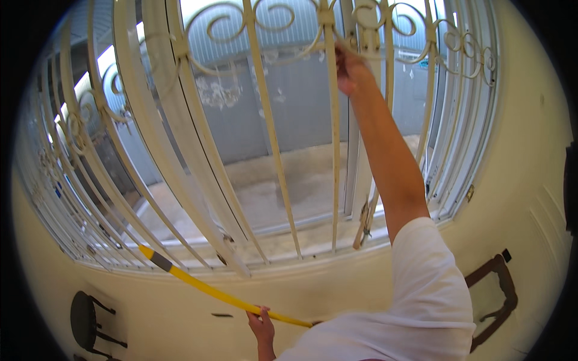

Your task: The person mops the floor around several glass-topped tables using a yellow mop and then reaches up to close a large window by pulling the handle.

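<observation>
My left hand (261, 322), low in the view, is closed around a yellow pole (212, 293). The pole slants up to the left, with a grey band and a yellow end (146, 252) beside the lower window bars. My right arm is stretched up to a cream metal window grille (334, 149) with scrollwork. At the scrolls, my right hand (351, 72) is partly hidden by an upright bar, and whether its fingers grip anything is unclear. Behind the bars is a white-framed sliding window (354, 180); a hazy reflection shows on its glass.
A dark round stool (83, 320) stands at lower left. A dark wooden chair (509, 293) is by the wall at lower right. Something brown is tied to a lower bar, perhaps a wooden handle (361, 225). Outside are a grey wall (307, 113) and a pale floor.
</observation>
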Demonstrator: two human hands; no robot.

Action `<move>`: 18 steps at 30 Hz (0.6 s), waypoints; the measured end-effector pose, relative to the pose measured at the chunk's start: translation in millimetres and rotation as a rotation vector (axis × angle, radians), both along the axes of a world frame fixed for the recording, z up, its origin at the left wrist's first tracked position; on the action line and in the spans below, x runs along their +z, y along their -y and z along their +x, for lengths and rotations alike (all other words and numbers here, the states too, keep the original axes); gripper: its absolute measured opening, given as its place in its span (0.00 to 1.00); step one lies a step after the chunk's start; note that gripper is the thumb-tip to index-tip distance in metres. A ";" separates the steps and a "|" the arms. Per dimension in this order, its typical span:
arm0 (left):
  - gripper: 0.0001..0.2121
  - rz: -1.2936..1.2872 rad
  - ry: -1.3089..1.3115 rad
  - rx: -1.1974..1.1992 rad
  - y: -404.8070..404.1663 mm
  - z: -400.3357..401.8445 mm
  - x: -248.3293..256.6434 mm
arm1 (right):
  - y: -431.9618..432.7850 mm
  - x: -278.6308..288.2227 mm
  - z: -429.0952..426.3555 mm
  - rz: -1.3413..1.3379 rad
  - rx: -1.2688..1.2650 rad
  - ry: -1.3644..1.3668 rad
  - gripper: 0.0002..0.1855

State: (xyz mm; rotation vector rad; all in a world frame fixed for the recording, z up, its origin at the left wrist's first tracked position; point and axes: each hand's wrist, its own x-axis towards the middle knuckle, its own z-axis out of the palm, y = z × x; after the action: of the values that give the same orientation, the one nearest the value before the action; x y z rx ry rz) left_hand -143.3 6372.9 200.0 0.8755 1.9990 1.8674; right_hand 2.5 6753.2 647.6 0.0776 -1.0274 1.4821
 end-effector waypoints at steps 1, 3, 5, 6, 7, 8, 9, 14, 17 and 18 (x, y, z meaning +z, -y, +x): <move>0.06 0.043 -0.014 0.005 -3.3 -4.8 -3.1 | 4.7 0.2 1.0 0.004 -0.013 -0.018 0.10; 0.06 0.035 -0.063 0.001 -7.1 -3.4 -7.3 | 0.9 -4.1 2.7 0.013 0.000 0.003 0.12; 0.10 0.010 -0.013 -0.039 -11.2 -9.7 -20.0 | -3.5 -4.6 -2.0 0.009 0.008 0.033 0.12; 0.13 -0.017 0.020 -0.060 -12.4 -10.5 -22.9 | -1.4 -7.1 -5.9 -0.004 -0.014 0.037 0.12; 0.12 0.001 0.029 -0.029 -15.0 -8.5 -19.8 | 1.3 -6.9 -8.0 0.001 -0.002 -0.001 0.12; 0.11 0.017 0.039 0.003 -18.0 -6.1 -17.2 | 3.3 -6.1 -10.2 0.004 0.012 -0.039 0.13; 0.11 0.031 0.055 0.032 -19.4 -1.6 -15.7 | 5.3 -6.3 -11.4 0.002 0.024 -0.070 0.13; 0.10 0.079 0.126 0.065 -24.9 -0.8 -25.4 | -0.7 -2.1 -1.8 -0.001 -0.019 -0.034 0.12; 0.10 0.093 0.167 0.020 -18.7 -7.5 -37.1 | 11.6 -6.2 0.2 0.042 -0.018 0.009 0.12; 0.10 0.086 0.163 0.026 -17.7 -7.4 -34.8 | 13.2 -6.2 2.0 0.056 0.000 0.018 0.12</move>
State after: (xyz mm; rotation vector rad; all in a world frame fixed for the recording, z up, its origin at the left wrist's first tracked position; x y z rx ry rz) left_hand -150.8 6390.7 165.2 0.6970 1.8549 1.9831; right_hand 4.5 6740.0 641.4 0.1047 -1.0842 1.4568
